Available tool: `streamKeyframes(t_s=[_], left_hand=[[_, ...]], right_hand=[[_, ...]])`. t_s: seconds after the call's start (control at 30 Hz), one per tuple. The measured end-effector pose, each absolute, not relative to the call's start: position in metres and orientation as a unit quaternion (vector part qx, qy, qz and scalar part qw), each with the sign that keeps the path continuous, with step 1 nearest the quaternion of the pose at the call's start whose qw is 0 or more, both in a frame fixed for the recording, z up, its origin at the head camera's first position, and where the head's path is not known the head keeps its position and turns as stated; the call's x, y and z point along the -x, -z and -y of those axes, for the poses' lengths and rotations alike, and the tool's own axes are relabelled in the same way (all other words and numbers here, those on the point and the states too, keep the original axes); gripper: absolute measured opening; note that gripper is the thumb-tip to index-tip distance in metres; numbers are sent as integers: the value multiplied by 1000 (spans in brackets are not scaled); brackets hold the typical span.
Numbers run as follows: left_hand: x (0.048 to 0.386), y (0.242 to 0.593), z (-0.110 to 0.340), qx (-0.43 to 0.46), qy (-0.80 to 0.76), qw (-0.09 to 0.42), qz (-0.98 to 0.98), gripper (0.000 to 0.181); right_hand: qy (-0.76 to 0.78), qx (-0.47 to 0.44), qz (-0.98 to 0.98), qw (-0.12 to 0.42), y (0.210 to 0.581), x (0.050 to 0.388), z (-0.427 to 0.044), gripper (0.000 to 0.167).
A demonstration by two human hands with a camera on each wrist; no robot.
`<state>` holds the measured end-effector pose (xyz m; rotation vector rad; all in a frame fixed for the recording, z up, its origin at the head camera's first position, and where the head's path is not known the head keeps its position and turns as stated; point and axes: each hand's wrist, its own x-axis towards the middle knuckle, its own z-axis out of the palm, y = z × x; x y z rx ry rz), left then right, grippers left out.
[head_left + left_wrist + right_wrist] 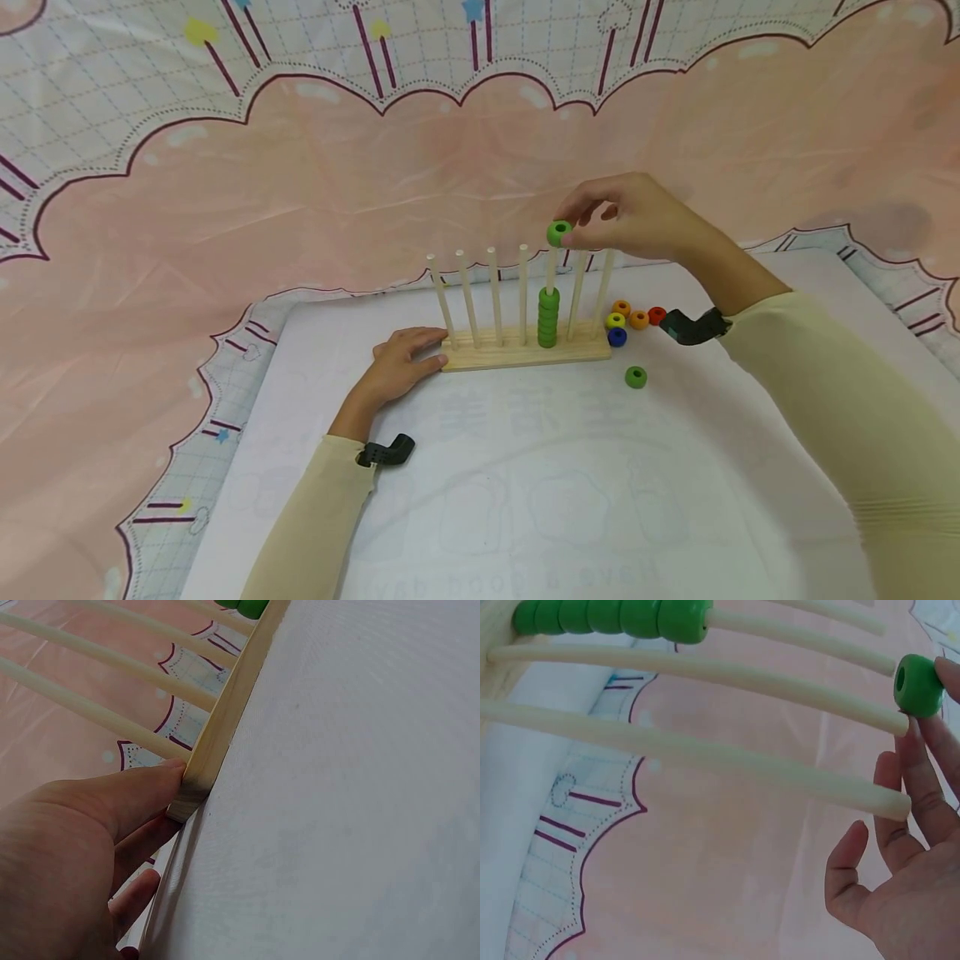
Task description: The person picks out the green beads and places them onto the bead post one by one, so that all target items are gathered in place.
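Note:
A wooden peg stand point(495, 357) with a row of upright pegs sits on the white sheet. Several green beads point(548, 318) are stacked on one peg, right of the stand's middle. Thumb and fingers of my left hand point(401, 362) grip the left end of its base point(225, 735). Between thumb and fingertip, my right hand point(637, 218) pinches a green bead point(919, 685) at the tip of that same peg. Whether the peg's tip is inside the bead's hole, I cannot tell. The other right fingers lie near the neighbouring peg tips.
Right of the stand lie a blue bead point(617, 337), a yellow bead point(616, 320), two orange beads point(639, 320) and a red bead point(657, 316). A loose green bead point(636, 377) lies closer to me. Behind hangs a pink patterned cloth point(337, 192).

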<state>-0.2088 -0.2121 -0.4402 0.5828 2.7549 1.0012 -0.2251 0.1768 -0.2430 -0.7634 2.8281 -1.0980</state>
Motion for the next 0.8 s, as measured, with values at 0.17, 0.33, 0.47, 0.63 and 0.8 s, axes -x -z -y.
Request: streamKeyframes(t_s=[0.17,0.33,0.47,0.63,0.8], left_hand=[[210,441,212,-194,-334,78,-919,51],[210,441,212,-194,-334,77,-919,51],[211,442,213,-192,-331,75,-921,51],[211,442,213,-190,-330,76,-921,51],[210,441,212,-190,-334,77,-920,51]], right_hand=[[350,241,-905,19,245,228,-171,27],[346,245,-905,34,246,231,-169,26],[343,246,-906,47,250,233,-168,26],[343,243,-906,56,257,235,-169,27],[347,250,-902,57,262,235,-170,27]])
